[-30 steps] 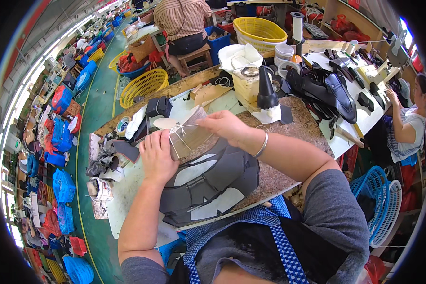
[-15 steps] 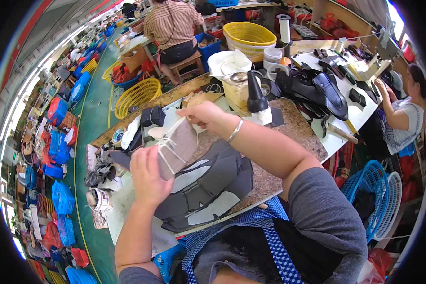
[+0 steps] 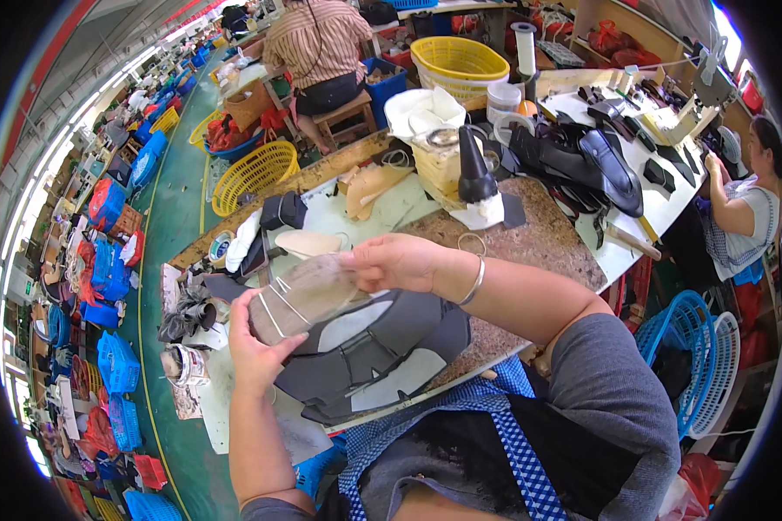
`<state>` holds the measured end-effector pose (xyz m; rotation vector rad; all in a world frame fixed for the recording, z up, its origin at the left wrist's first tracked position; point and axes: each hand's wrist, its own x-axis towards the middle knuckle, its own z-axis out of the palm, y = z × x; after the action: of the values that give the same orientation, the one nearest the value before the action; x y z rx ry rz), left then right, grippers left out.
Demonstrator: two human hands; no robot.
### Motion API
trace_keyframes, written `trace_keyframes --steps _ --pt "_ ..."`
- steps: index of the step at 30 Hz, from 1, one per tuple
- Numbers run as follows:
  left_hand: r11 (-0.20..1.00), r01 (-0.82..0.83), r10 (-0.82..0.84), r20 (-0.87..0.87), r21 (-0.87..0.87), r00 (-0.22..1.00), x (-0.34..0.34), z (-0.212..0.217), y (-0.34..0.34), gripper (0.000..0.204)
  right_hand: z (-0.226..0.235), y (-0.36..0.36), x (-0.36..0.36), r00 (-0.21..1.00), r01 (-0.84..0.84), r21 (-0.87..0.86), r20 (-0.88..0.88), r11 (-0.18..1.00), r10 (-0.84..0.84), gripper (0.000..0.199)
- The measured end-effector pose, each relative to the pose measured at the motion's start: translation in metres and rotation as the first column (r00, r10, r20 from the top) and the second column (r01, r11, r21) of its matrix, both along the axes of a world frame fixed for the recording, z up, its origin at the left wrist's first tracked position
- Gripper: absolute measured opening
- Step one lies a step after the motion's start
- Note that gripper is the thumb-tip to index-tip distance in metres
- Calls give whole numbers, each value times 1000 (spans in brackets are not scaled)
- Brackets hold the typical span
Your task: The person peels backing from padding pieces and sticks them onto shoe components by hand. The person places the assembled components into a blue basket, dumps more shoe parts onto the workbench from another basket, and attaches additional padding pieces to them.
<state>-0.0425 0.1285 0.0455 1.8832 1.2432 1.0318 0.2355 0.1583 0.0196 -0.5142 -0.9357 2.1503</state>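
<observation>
My left hand and right hand both have a closed grip on the same thing: a flat, grey-brown shoe sole piece with pale bands across it, held up in the air between them. The left grip takes it from below at its near end, fingers curled up around the edge; the right grip pinches its far end, with a silver bangle on that wrist.

Directly under the grip, a stack of grey shoe upper panels with white patches lies on the desk. Just beyond the grip I see a pale insole lying flat, and further out a tan leather piece. Beyond the right grip stands a black cone-shaped tool on white cloth. Well past that, black shoes rest on the white desk end. Left of the left grip sit a small tin and dark scraps.
</observation>
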Motion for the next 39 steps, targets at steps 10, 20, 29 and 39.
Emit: trace_keyframes --steps 10,20,29,39 --pt "996 -59 71 181 -68 981 -9 0 -13 84 29 -48 -13 960 223 -371 -77 901 -269 32" --pt "712 542 196 867 -448 459 -33 -11 -23 63 -8 1 1 424 294 586 628 755 -653 43" --pt "674 305 493 717 -673 492 4 -19 21 63 36 -23 -30 658 254 790 282 558 -698 17" --pt "810 286 305 784 -512 541 65 -16 -22 51 43 -38 -49 409 -95 953 -224 -286 -884 27"
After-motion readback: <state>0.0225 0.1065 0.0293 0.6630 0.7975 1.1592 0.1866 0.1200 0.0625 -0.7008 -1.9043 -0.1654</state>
